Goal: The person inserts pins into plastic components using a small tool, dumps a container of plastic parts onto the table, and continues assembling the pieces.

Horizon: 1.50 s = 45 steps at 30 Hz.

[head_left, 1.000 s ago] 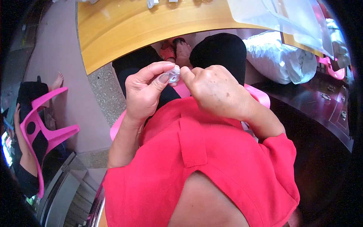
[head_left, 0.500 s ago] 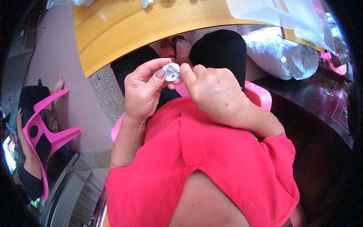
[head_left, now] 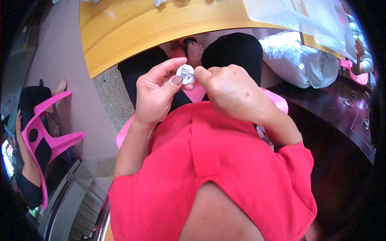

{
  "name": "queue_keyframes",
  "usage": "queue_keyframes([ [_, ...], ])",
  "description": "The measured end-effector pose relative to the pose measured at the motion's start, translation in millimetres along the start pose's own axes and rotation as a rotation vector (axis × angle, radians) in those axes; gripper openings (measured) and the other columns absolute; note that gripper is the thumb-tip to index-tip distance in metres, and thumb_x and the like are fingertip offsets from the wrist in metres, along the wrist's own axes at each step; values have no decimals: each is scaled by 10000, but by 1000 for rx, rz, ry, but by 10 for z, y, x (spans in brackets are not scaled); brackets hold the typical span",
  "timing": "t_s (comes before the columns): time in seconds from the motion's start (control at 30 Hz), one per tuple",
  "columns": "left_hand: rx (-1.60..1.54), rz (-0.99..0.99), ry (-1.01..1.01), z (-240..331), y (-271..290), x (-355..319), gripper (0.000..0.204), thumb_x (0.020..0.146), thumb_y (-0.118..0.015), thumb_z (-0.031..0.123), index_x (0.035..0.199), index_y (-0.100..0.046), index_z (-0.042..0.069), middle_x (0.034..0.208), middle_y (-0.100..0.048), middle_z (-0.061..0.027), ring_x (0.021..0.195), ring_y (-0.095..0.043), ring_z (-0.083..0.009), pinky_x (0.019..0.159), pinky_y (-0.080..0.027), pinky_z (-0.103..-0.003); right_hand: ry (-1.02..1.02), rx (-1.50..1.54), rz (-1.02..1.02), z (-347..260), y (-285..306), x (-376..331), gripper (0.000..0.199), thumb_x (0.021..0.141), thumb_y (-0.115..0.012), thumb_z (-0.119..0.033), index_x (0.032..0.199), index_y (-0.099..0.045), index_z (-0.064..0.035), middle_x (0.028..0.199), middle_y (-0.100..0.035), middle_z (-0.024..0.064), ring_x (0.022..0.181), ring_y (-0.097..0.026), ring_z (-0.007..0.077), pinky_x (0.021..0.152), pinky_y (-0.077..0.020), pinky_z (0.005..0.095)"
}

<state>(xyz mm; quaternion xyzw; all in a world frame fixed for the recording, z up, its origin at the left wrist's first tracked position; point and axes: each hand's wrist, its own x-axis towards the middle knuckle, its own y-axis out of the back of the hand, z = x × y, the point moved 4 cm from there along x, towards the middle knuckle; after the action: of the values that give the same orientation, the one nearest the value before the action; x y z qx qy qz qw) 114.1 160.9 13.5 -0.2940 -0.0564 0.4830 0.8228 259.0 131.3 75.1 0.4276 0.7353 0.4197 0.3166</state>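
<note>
Above my lap, just short of the table edge, my left hand (head_left: 155, 95) pinches a small round white plastic part (head_left: 186, 70) between thumb and fingers. The part's open, recessed face is turned up, with a small hole in it. My right hand (head_left: 237, 93) is closed, back of the hand upward. Its thumb and forefinger tips meet the right rim of the part. Whatever those fingers hold, if anything, is hidden or too small to make out.
A yellow wooden table (head_left: 132, 38) curves across the front, carrying a translucent plastic tub (head_left: 277, 16) and a small white piece (head_left: 158, 2). Beneath its right end lies a stuffed white bag (head_left: 299, 58). Someone sits at left on a pink chair (head_left: 56, 146). Dark wooden furniture (head_left: 335, 106) stands right.
Both hands have shifted slightly right with the white part, whose face now shows more fully. My right hand has turned a little. At the far right edge, another person's hand has come into view.
</note>
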Motion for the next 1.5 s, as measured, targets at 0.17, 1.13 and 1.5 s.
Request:
queue_keyframes([
  [0.17, -98, 8, 25, 46, 6, 37, 324, 890, -558, 2, 1206, -524, -60, 1015, -634, -148, 860, -629, -191, 786, -526, -309, -206, 531, 235, 42, -178, -61, 60, 821, -502, -31, 852, -526, 15, 667, -579, 249, 669, -601, 429, 595, -481, 507],
  [1.13, -29, 44, -46, 8, 44, 28, 314, 870, -583, -15, 1179, -544, -56, 1063, -629, -145, 902, -627, -177, 814, -530, -297, -198, 579, 308, -3, -252, -17, 50, 820, -524, -9, 867, -506, -4, 659, -573, 225, 651, -601, 408, 554, -478, 475],
  [1.5, 16, 33, -31, 28, 65, 13, 296, 871, -582, -15, 1165, -564, -44, 998, -647, -128, 840, -632, -158, 784, -534, -284, -88, 323, 249, -40, -237, -52, 181, 751, -540, 4, 921, -482, -13, 678, -598, 178, 619, -620, 353, 533, -501, 440],
])
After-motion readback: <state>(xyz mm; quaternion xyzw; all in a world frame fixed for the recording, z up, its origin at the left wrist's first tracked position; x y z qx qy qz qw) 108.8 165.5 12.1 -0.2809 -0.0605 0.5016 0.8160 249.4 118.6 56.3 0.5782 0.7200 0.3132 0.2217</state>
